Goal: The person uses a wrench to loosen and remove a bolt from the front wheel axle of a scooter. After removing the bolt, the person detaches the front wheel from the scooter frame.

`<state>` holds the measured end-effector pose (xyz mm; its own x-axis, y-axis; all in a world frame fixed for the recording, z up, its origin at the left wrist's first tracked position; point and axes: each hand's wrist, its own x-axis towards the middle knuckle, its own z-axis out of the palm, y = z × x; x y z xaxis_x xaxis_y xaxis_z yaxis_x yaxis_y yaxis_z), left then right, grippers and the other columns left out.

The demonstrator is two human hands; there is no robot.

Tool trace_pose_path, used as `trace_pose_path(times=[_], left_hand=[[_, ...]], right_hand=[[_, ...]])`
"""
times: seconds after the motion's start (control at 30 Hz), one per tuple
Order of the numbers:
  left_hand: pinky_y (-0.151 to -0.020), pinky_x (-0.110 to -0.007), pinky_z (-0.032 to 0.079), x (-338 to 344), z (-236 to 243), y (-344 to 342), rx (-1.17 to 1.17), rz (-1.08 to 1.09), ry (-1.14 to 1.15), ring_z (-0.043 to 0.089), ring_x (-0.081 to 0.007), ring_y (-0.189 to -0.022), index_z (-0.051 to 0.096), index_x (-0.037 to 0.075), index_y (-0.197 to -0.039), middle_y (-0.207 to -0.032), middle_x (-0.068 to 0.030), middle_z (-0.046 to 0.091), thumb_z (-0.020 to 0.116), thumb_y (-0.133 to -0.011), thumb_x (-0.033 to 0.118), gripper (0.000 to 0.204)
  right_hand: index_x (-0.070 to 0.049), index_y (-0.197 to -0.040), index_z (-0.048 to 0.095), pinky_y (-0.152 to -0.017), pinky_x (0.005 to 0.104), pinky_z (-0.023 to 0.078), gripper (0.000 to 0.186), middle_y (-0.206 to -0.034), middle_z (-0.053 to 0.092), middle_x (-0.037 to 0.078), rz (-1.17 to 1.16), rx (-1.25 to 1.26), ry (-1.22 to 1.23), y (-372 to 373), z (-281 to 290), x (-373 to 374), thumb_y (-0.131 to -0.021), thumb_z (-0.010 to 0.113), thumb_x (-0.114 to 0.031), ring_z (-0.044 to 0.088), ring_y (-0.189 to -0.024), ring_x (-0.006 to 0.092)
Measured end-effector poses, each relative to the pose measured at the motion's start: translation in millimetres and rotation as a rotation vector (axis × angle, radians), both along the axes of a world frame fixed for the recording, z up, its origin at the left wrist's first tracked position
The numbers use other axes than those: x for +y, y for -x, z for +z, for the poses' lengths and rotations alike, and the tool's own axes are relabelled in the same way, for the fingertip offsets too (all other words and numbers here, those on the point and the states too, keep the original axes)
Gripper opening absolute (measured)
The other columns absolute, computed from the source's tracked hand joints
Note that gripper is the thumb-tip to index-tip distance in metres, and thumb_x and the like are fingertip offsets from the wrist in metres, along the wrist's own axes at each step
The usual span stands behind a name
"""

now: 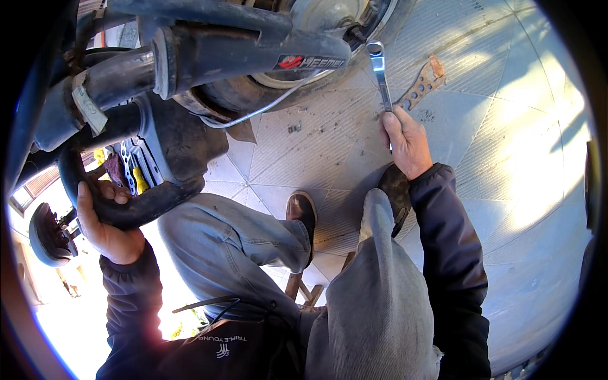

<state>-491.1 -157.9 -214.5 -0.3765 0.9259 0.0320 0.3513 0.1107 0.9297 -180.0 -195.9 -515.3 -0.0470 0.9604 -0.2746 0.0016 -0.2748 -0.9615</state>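
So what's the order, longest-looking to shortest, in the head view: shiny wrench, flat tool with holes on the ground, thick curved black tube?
1. Thick curved black tube
2. Shiny wrench
3. Flat tool with holes; probably farther away, so its real size is unsure.

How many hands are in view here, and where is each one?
2. The left hand grips a thick, curved black tube; the right hand holds a shiny wrench above the tiled floor.
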Motion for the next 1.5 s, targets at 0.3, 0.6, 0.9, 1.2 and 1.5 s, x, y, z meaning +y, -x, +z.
trace_pose_path(times=[0.3,0.6,0.9,1.2,1.5], left_hand=[[-0.063,-0.027,0.043,0.9,-0.6,0.3,0.053,0.009,-0.013,0.050,-0.0132,-0.062,0.053,0.006,-0.095,-0.067,-0.0030,0.049,0.054,-0.090,0.029,0.024],[-0.063,-0.027,0.043,1.3,-0.5,-3.8,0.073,-0.013,-0.005,0.050,-0.0129,-0.063,0.052,0.007,-0.093,-0.067,-0.0026,0.049,0.054,-0.091,0.030,0.024],[-0.065,-0.026,0.040,0.0,-0.6,0.5,0.045,0.004,0.006,0.047,-0.0118,-0.065,0.050,0.006,-0.093,-0.069,-0.0015,0.047,0.052,-0.092,0.031,0.025],[-0.064,-0.026,0.040,0.4,-0.3,-1.0,0.031,-0.009,0.000,0.047,-0.0124,-0.064,0.050,0.008,-0.087,-0.069,-0.0018,0.048,0.054,-0.092,0.029,0.022],[-0.064,-0.026,0.040,1.3,-0.4,-3.1,0.030,-0.023,-0.001,0.047,-0.0119,-0.064,0.050,0.007,-0.089,-0.069,-0.0019,0.048,0.054,-0.092,0.030,0.023]], right_hand=[[-0.006,-0.081,0.055,-0.055,0.0223,0.037,0.034,-0.061,0.045,-0.003,0.092,0.050,0.011,-11.7,-24.8,20.8,-0.099,0.043,-0.032,0.043,-0.057,0.0063],[-0.002,-0.083,0.064,-0.058,0.0242,0.041,0.037,-0.064,0.053,0.000,0.015,0.027,0.127,-36.8,-50.1,57.2,-0.089,0.060,-0.039,0.048,-0.061,0.0091],[-0.003,-0.109,0.067,-0.084,0.0331,0.048,0.065,-0.095,0.066,0.014,0.107,-0.316,-0.007,-83.8,-52.9,117.2,-0.073,0.070,-0.057,0.062,-0.093,0.0202],[-0.003,-0.094,0.068,-0.056,0.0243,0.039,0.040,-0.066,0.050,-0.003,0.177,-0.030,0.070,-55.8,-64.0,104.8,-0.091,0.057,-0.042,0.045,-0.059,0.0070],[0.003,-0.094,0.061,-0.052,0.0227,0.036,0.059,-0.069,0.050,0.000,0.156,0.644,0.273,24.7,-76.3,55.4,-0.091,0.048,-0.055,0.044,-0.060,0.0093]])
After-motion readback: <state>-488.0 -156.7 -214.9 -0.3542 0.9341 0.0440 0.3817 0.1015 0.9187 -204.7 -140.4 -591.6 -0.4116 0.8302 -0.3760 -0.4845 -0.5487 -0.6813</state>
